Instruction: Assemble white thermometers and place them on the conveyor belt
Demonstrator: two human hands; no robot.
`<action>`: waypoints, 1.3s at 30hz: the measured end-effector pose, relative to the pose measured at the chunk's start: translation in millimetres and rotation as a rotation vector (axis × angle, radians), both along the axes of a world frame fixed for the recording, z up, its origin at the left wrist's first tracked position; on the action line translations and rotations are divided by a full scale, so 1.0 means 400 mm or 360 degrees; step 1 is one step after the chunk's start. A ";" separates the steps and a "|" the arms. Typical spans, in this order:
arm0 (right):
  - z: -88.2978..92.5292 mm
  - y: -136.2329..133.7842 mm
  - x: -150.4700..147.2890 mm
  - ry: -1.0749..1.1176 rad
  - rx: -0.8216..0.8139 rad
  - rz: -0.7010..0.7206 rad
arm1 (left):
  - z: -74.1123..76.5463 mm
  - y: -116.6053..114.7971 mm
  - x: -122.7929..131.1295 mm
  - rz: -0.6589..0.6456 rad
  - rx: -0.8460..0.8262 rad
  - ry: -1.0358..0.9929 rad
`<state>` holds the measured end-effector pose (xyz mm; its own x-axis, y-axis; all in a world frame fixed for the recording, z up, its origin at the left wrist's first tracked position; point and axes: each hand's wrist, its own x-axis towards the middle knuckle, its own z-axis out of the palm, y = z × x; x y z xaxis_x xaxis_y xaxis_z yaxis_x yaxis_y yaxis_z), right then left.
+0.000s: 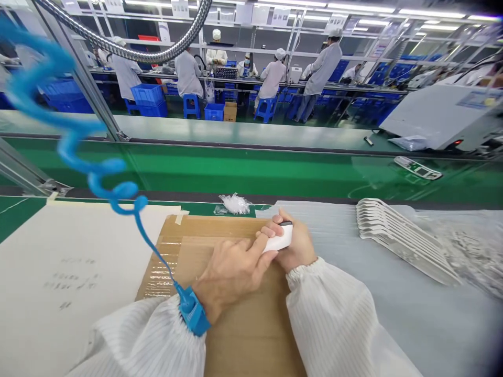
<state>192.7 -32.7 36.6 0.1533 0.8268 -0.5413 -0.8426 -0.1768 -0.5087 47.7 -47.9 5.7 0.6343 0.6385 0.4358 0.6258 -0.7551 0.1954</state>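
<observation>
A small white device with a dark end (280, 238) is held between my two hands, above a brown cardboard sheet (251, 324). My left hand (236, 264), with a blue wrist strap (193, 311) and coiled cord, has its fingers and thumb closed on the device's near end. My right hand (296, 243) wraps round it from the right, fingers curled over the top. The device's underside is hidden by the hands.
Stacked white plastic shells (404, 238) and bagged parts (467, 246) lie at right. Crumpled clear plastic (234, 204) sits beyond the cardboard. A green conveyor (236, 173) carries a white shell (418, 167). The blue coiled cord (92, 167) hangs at left. People work in the background.
</observation>
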 end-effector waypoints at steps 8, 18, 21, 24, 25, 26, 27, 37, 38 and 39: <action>0.005 -0.006 0.010 -0.0023 0.0328 0.0050 | 0.012 0.004 -0.009 0.0002 0.0167 -0.0133; -0.026 0.004 0.007 -0.0040 0.0494 0.0061 | 0.002 0.019 -0.015 0.0050 0.0084 -0.0268; -0.032 0.004 0.000 -0.0008 0.0594 0.0183 | 0.000 0.025 -0.018 0.0192 0.0086 -0.0382; -0.037 -0.003 -0.018 -0.0072 0.0766 0.0335 | 0.004 0.032 -0.023 0.0349 0.0056 -0.0502; -0.039 -0.006 -0.027 -0.0123 0.0824 0.0367 | 0.006 0.034 -0.024 0.0390 0.0049 -0.0533; -0.042 -0.010 -0.037 -0.0176 0.0874 0.0387 | 0.007 0.036 -0.025 0.0430 0.0048 -0.0562; -0.045 -0.014 -0.046 -0.0222 0.0907 0.0399 | 0.008 0.038 -0.025 0.0467 0.0055 -0.0590; -0.051 -0.024 -0.080 -0.0292 0.0885 0.0302 | 0.016 0.036 -0.017 0.0398 0.0070 -0.0652; -0.049 -0.025 -0.081 -0.0292 0.0891 0.0294 | 0.016 0.036 -0.019 0.0393 0.0076 -0.0643; -0.047 -0.025 -0.082 -0.0298 0.0902 0.0287 | 0.016 0.036 -0.021 0.0387 0.0084 -0.0643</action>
<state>159.8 -42.7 18.0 0.0342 0.9993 0.0116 -0.7120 0.0325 -0.7015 39.5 -33.4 12.0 0.2422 0.7179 0.6526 0.6676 -0.6114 0.4248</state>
